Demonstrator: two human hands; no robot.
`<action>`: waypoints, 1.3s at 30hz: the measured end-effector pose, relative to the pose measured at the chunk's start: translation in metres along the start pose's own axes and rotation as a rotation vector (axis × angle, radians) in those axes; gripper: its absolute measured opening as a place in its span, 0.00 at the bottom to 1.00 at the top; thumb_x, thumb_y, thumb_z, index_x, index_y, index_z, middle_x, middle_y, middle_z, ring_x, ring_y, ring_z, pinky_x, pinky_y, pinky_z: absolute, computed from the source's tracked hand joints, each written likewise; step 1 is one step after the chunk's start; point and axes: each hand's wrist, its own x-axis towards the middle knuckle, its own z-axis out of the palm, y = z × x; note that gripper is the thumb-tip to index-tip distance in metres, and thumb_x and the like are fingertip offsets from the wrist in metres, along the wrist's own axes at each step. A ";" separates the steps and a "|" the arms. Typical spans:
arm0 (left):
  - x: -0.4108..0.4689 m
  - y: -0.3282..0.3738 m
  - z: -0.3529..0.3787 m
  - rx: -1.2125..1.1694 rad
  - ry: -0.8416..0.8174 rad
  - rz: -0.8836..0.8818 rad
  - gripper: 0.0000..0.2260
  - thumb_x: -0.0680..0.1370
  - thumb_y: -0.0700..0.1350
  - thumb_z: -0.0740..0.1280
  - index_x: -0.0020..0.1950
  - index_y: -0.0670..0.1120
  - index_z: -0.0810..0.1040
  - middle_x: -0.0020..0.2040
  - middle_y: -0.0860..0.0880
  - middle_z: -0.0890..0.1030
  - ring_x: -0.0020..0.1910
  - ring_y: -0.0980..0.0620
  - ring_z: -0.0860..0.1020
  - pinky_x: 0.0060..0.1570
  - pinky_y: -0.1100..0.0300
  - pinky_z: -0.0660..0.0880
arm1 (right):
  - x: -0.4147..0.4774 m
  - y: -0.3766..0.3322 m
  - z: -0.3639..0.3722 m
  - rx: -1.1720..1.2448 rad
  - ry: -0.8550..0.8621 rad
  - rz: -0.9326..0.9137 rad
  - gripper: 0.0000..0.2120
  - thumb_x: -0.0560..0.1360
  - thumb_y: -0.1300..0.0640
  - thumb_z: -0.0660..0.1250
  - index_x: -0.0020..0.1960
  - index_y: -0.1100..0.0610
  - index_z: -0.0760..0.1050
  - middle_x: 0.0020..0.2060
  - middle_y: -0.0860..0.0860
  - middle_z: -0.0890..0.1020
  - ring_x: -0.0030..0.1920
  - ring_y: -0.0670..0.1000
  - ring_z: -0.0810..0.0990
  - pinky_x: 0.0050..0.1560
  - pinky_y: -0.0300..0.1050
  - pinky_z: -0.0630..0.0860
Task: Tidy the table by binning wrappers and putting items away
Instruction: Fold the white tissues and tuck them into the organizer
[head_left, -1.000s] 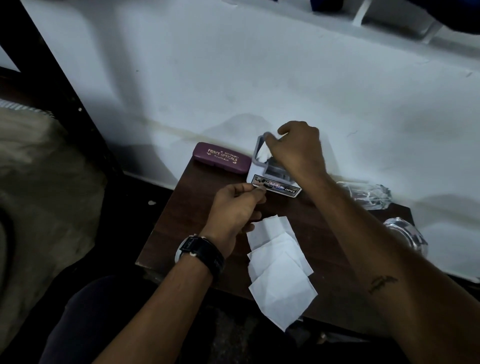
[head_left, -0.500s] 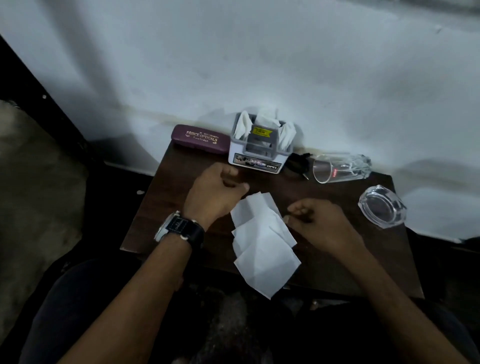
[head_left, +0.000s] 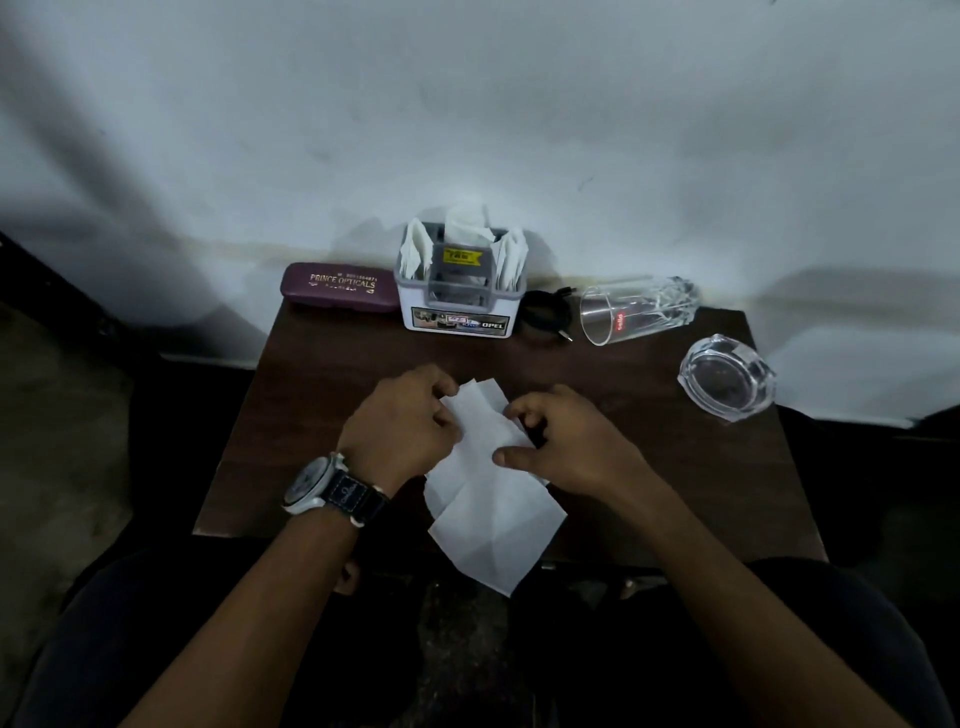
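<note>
Head view: both hands (head_left: 402, 421) (head_left: 566, 441) curled on paper sheets (head_left: 488, 499).

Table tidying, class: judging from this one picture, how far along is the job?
Done: paper pieces already stand in the white holder. In hand: the left hand and right hand are both on the loose white papers. Left: those papers, the tipped-over glass, the ashtray, the black cable and the glasses case.
</note>
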 end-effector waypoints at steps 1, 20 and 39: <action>0.000 0.001 0.001 -0.003 -0.006 0.003 0.17 0.72 0.41 0.76 0.59 0.51 0.80 0.42 0.56 0.85 0.46 0.53 0.83 0.50 0.51 0.82 | 0.000 -0.001 0.001 -0.005 0.007 -0.006 0.24 0.67 0.45 0.80 0.60 0.48 0.81 0.46 0.44 0.74 0.49 0.47 0.76 0.52 0.46 0.77; 0.004 0.007 0.004 -0.190 -0.047 0.135 0.13 0.72 0.44 0.78 0.55 0.53 0.84 0.47 0.56 0.87 0.46 0.59 0.85 0.46 0.57 0.81 | 0.009 -0.004 -0.007 0.431 0.172 -0.043 0.04 0.76 0.52 0.75 0.49 0.47 0.82 0.44 0.40 0.85 0.49 0.39 0.82 0.52 0.38 0.76; 0.015 0.016 -0.004 -1.119 0.059 -0.249 0.04 0.81 0.43 0.69 0.49 0.46 0.84 0.43 0.50 0.88 0.41 0.51 0.86 0.37 0.53 0.84 | 0.000 -0.001 -0.032 1.137 0.211 0.235 0.11 0.76 0.58 0.73 0.57 0.58 0.84 0.52 0.54 0.88 0.55 0.55 0.86 0.58 0.57 0.83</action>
